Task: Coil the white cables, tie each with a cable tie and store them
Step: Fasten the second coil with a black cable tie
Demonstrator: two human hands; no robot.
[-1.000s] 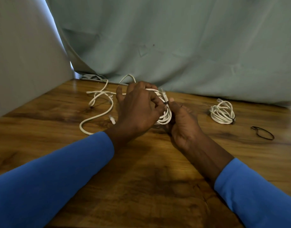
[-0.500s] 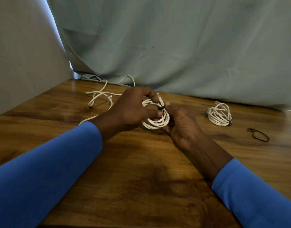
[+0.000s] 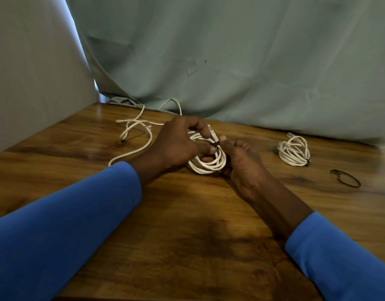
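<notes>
A white cable coil (image 3: 209,166) sits just above the wooden table (image 3: 187,224) between my hands. My left hand (image 3: 176,144) pinches a black cable tie (image 3: 215,144) at the top of the coil, beside the cable's plug end. My right hand (image 3: 243,164) grips the coil's right side, thumb touching the tie. A loose white cable (image 3: 133,135) lies uncoiled behind my left hand. A second coil (image 3: 294,151), bound with a black tie, rests to the right.
A spare black cable tie (image 3: 346,178) lies on the table at the far right. A grey-green curtain (image 3: 230,61) hangs along the table's back edge, and a pale wall (image 3: 30,72) closes the left side.
My left hand has dropped from over the coil to its left side, uncovering the coil. The coil and both hands sit slightly lower and nearer the table.
</notes>
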